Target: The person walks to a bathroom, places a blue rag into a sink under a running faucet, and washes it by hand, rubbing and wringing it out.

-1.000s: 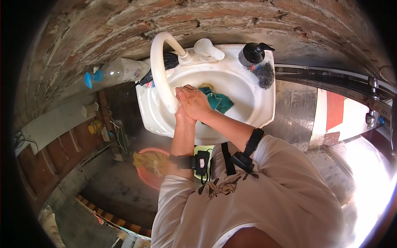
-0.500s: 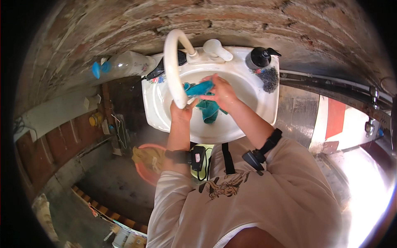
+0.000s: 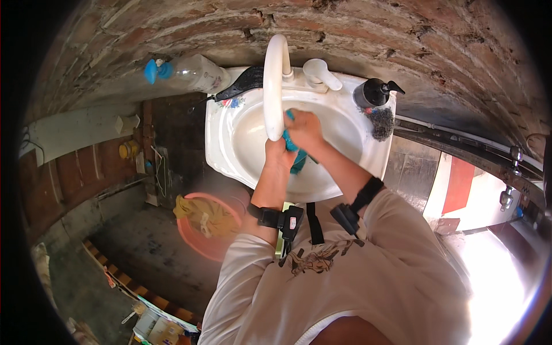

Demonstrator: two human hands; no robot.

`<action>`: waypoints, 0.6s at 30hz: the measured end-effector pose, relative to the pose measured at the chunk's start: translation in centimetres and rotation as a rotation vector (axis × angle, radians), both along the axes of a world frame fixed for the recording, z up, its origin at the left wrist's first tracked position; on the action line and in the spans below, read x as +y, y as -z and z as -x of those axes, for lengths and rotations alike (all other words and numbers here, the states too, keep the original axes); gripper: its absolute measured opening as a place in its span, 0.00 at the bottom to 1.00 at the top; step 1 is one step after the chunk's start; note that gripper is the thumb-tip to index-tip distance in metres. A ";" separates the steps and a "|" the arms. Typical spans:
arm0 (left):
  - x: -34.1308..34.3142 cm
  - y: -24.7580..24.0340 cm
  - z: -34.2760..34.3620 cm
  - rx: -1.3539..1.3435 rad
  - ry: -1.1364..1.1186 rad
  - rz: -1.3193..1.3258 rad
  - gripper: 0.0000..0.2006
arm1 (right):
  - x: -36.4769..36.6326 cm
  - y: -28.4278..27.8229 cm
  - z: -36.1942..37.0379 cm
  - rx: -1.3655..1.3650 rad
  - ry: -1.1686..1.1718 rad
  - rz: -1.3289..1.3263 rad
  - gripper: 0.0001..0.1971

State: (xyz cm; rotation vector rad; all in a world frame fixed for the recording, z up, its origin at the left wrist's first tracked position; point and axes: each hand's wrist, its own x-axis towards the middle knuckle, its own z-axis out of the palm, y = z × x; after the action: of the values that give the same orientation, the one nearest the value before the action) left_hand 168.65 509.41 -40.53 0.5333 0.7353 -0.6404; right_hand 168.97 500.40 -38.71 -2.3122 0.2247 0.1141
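Note:
Over the basin of the white sink [image 3: 219, 135], a wet-looking teal cloth [image 3: 298, 165] is bunched between my two hands. My right hand [image 3: 305, 130] is closed round its upper part, a bit of teal showing at the fingers. Just below and to the left, my left hand [image 3: 278, 155] grips the cloth too, its fingers partly hidden by the white curved spout [image 3: 272, 86]. The loose end of the cloth hangs below both hands into the basin.
On the sink's back edge are a tap handle [image 3: 320, 75], a black pump bottle [image 3: 371, 92], a dark scouring pad [image 3: 382, 124] and a black mesh item [image 3: 244, 84]. A clear bottle [image 3: 201, 73] stands left. An orange tub [image 3: 210, 247] holding yellowish cloth sits on the floor.
The cloth was spread more loosely between my hands; now it is gathered tighter. My right hand has closed into a fist round it, and both hands have come nearer together.

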 end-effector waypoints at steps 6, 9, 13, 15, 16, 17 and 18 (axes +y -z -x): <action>4.5 2.0 0.4 0.002 -0.042 -0.018 0.13 | 4.4 -3.6 1.9 -0.335 0.084 -0.105 0.13; 6.1 3.7 1.2 -0.688 0.256 -0.116 0.14 | 4.7 -6.7 3.2 -0.159 -0.197 -0.099 0.13; 0.8 -1.4 0.3 0.095 0.106 -0.215 0.15 | 0.3 0.1 -1.0 0.204 0.077 0.085 0.19; 1.7 0.0 0.3 0.044 0.004 -0.140 0.16 | 1.3 -0.1 -0.8 0.202 0.053 0.075 0.21; 1.8 -1.3 -0.4 0.020 -0.023 -0.081 0.15 | 2.0 -1.7 -0.4 0.112 0.066 -0.007 0.18; 2.5 0.0 -0.3 0.020 -0.027 -0.079 0.15 | 2.9 -2.7 0.1 0.022 0.080 -0.090 0.17; 3.9 1.6 0.1 -0.214 -0.064 0.267 0.15 | 4.3 -2.2 1.1 -0.165 0.026 -0.067 0.13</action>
State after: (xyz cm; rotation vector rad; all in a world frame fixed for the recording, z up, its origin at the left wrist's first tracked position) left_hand 168.58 513.30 -42.14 0.3245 0.4545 -0.5997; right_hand 167.90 504.74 -36.53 -2.2377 0.1647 -0.0807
